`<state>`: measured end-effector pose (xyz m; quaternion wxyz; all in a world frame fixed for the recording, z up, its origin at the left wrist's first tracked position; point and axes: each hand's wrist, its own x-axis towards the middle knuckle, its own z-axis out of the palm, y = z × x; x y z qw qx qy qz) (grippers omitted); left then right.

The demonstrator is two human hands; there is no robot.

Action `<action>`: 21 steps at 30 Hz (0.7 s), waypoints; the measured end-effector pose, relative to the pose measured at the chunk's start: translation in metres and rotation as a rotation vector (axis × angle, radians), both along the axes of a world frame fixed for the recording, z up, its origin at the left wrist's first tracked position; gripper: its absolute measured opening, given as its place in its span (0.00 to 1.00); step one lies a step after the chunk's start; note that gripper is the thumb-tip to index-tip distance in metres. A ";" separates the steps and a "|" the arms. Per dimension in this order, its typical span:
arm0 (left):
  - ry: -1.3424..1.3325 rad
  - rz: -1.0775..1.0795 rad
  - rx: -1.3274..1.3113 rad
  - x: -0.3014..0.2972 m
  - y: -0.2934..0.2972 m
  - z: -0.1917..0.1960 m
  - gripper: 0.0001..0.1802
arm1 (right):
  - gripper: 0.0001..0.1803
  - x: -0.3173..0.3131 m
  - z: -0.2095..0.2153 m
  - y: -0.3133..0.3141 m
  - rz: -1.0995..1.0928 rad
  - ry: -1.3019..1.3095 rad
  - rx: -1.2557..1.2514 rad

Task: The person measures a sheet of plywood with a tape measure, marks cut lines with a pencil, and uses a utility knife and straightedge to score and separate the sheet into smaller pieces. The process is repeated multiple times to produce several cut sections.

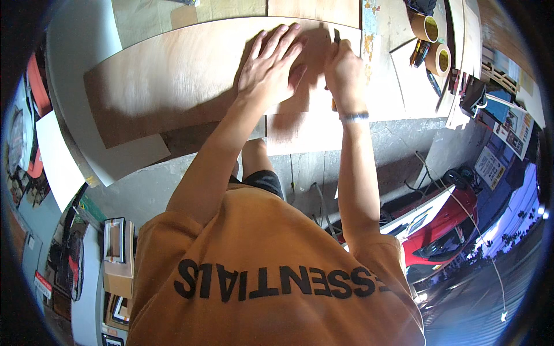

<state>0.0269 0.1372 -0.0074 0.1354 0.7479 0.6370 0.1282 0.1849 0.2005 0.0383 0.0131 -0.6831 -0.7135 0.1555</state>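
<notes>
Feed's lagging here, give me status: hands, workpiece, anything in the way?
Left hand flat on thin brown plywood sheet. Right hand gripping slim dark cutting tool at sheet's edge. Tape rolls off right, clear.

Tan-brown plywood sheet (173, 81), faint grain. Orange shirt (271, 277), black lettering. White boards (57, 161) at left. Red machine (444, 225) near right. Yellow-tan tape rolls (430, 29) far right.

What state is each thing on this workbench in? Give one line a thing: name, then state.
Left hand: flat, fingers spread, pressing the plywood sheet.
Right hand: closed around a cutting tool, tip on the sheet.
Plywood sheet: lying flat.
Tape rolls: on their sides, untouched.
</notes>
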 end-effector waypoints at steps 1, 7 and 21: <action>0.019 -0.009 -0.005 -0.001 0.000 0.001 0.28 | 0.19 -0.005 -0.007 0.008 -0.015 0.054 -0.023; -0.059 0.024 0.048 0.000 0.001 0.001 0.24 | 0.17 -0.012 -0.020 0.019 -0.005 0.073 -0.008; -0.001 0.028 0.033 0.001 0.001 0.003 0.29 | 0.10 -0.017 0.002 0.038 0.032 0.064 -0.159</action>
